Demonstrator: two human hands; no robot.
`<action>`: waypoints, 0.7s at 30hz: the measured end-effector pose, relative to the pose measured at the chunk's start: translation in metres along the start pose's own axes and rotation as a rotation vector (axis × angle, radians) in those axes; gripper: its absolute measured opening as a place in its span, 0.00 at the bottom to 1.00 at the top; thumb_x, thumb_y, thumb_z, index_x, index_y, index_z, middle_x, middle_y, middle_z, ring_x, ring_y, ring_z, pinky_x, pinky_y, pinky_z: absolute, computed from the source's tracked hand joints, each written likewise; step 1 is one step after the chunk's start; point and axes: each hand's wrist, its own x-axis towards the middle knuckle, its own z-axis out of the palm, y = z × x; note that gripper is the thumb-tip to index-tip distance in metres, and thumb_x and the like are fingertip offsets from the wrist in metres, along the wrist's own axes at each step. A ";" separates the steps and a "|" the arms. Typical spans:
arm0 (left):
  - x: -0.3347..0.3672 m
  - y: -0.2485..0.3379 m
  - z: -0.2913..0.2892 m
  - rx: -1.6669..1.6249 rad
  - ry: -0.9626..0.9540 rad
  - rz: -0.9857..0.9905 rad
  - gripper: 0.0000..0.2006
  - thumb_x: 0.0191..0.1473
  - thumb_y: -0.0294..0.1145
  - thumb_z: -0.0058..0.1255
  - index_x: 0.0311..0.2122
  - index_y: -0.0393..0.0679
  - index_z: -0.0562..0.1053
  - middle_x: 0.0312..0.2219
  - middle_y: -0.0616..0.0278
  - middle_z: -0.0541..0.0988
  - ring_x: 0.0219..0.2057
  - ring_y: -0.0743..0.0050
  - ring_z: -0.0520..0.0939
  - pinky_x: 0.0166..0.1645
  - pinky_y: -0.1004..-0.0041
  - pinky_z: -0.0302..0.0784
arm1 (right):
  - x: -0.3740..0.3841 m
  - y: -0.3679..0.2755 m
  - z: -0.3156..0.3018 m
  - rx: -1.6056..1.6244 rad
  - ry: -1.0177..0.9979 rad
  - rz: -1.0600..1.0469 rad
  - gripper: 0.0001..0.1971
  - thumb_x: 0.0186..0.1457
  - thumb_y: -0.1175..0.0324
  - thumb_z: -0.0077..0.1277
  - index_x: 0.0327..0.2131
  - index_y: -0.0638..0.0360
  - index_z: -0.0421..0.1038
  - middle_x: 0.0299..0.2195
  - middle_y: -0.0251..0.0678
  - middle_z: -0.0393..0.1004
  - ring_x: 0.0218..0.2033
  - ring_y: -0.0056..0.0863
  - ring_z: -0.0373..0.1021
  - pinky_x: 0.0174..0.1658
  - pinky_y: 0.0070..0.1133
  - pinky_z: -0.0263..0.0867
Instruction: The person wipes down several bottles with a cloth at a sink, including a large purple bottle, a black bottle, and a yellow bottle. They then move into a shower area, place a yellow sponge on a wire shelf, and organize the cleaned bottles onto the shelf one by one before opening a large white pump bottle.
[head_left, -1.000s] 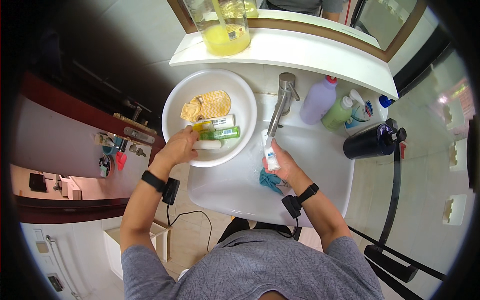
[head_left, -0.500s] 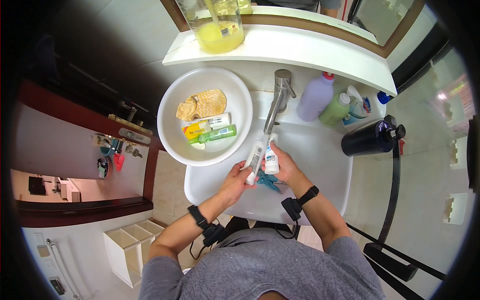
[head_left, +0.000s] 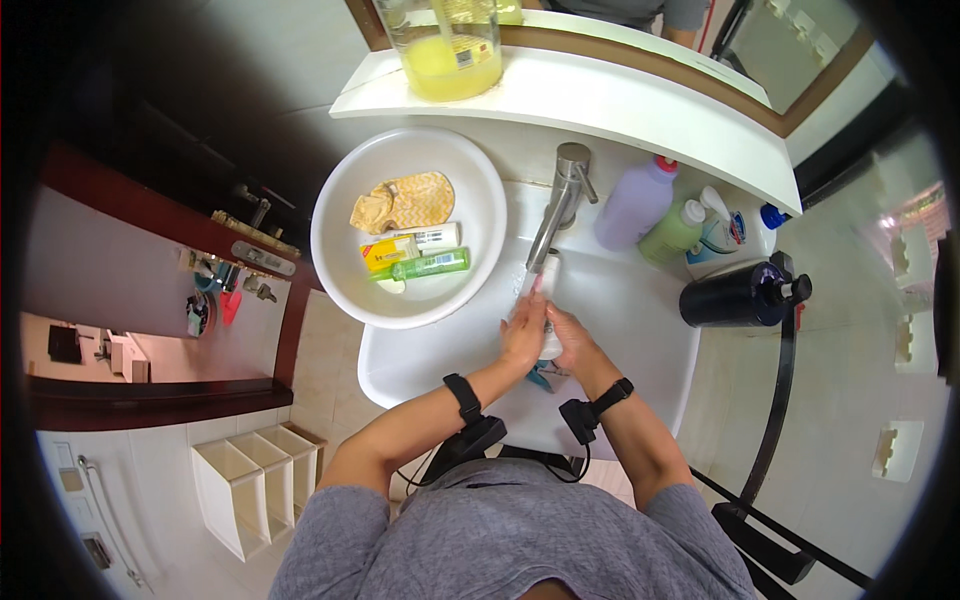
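Note:
Under the tap [head_left: 558,205], I hold a white tube [head_left: 551,345] between my two hands over the sink. My right hand [head_left: 573,338] is closed around its right side. My left hand [head_left: 522,335] presses its fingers along the left side, hiding much of the tube. Whether a second tube lies under the left hand, I cannot tell. Below my hands, a teal cloth [head_left: 543,376] rests in the sink [head_left: 630,370], partly covered by my wrists.
A white basin [head_left: 330,270] at the left holds a yellow patterned cloth [head_left: 420,200], a green tube [head_left: 432,264], a yellow box [head_left: 388,252] and a white tube. Purple, green and dark pump bottles [head_left: 735,295] stand right. A shelf [head_left: 600,85] overhangs the back, bearing a jug [head_left: 450,70].
My left hand has moved up and right, against the tube in my right hand. The long white tube it held is now out of sight. The view has shifted slightly.

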 end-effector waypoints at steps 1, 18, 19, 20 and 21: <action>0.004 0.008 0.002 0.115 -0.017 -0.064 0.25 0.55 0.51 0.37 0.47 0.37 0.66 0.39 0.56 0.72 0.40 0.76 0.72 0.39 0.77 0.68 | -0.002 -0.005 -0.007 -0.005 -0.002 0.006 0.22 0.50 0.55 0.52 0.43 0.60 0.64 0.35 0.38 0.70 0.35 0.30 0.69 0.37 0.27 0.68; 0.019 0.002 -0.035 -0.731 -0.263 -0.474 0.32 0.55 0.56 0.35 0.57 0.44 0.52 0.43 0.54 0.69 0.44 0.63 0.72 0.48 0.65 0.68 | -0.036 -0.005 0.044 -0.766 0.008 -0.262 0.27 0.37 0.70 0.59 0.44 0.64 0.62 0.34 0.36 0.71 0.35 0.28 0.69 0.38 0.25 0.67; 0.017 0.004 -0.041 -0.726 -0.299 -0.523 0.33 0.55 0.55 0.33 0.58 0.43 0.51 0.45 0.53 0.69 0.44 0.62 0.72 0.49 0.65 0.67 | -0.038 -0.008 0.054 -0.720 0.057 -0.174 0.24 0.39 0.72 0.57 0.43 0.65 0.63 0.34 0.37 0.71 0.35 0.29 0.69 0.38 0.25 0.67; 0.012 0.008 -0.042 -0.722 -0.300 -0.519 0.33 0.55 0.55 0.33 0.58 0.43 0.51 0.45 0.53 0.69 0.44 0.62 0.72 0.49 0.65 0.67 | -0.030 -0.008 0.049 -0.718 0.055 -0.179 0.24 0.39 0.72 0.57 0.43 0.65 0.63 0.34 0.37 0.71 0.35 0.29 0.69 0.38 0.25 0.67; 0.005 0.011 -0.042 -0.410 -0.266 -0.410 0.33 0.55 0.54 0.36 0.58 0.41 0.50 0.45 0.52 0.69 0.45 0.62 0.72 0.49 0.66 0.67 | -0.017 -0.009 0.039 -0.470 0.008 -0.129 0.21 0.41 0.73 0.55 0.42 0.66 0.64 0.34 0.38 0.71 0.35 0.29 0.69 0.37 0.26 0.68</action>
